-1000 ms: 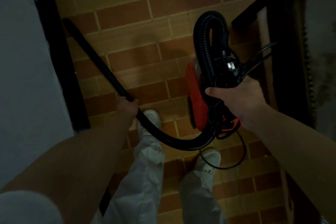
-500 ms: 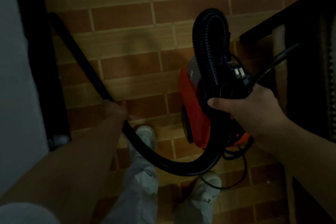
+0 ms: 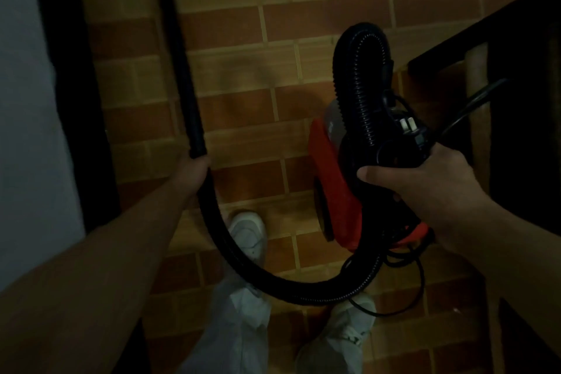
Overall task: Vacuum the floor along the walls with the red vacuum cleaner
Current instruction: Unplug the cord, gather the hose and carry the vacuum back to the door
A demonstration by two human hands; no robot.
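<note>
The red vacuum cleaner (image 3: 334, 188) hangs above the brick-patterned floor (image 3: 243, 70), carried by its black top handle, which my right hand (image 3: 425, 179) grips together with the power plug and cord. A black ribbed hose (image 3: 358, 76) arches over the body and loops low past my feet to the black nozzle tube (image 3: 179, 61). My left hand (image 3: 191, 173) grips that tube at its lower end. The tube points forward, its tip near the dark skirting along the left wall.
A pale wall (image 3: 27, 100) with a dark skirting strip (image 3: 76, 100) runs down the left. Dark wooden furniture (image 3: 501, 55) with a leg stands at the right. My white shoes (image 3: 249, 237) are below the hose; a loose cord (image 3: 416, 282) dangles under the cleaner.
The nozzle tube has swung from a slant toward the left wall to pointing more straight ahead, its tip now further from the skirting. The cleaner stays carried in my right hand.
</note>
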